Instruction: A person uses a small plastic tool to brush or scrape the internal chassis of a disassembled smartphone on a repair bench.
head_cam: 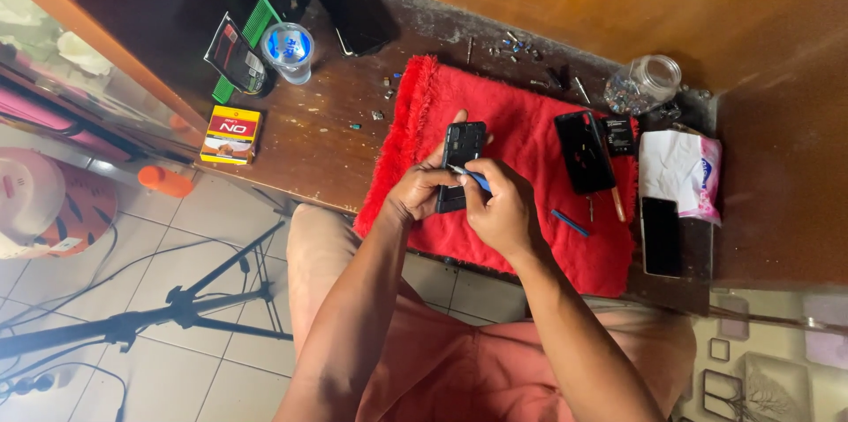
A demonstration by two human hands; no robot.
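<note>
The left hand (417, 195) is curled around the lower part of a black, opened phone body (460, 157), thumb across its near edge and fingers wrapped behind, so it is clamped on the device. The right hand (503, 210) is closed in a pinch on a thin blue-handled tool (473, 177), whose tip rests against the phone's inner face; how the fingertips sit on the handle is hard to make out.

At the far right of the wooden bench (309, 135) a clear glass jar (643, 83) lies on its side, holding what look like small screws. A clear plastic cup with a blue-printed lid (288, 51) stands near the left; its contents cannot be told.

The phone is held just above a red fringed cloth (530, 135), between both hands and in front of the person's chest. A second black phone panel (585, 151) lies flat on the cloth to the right, well apart from the hands, and a blue stick (571, 223) lies near the right wrist.
</note>
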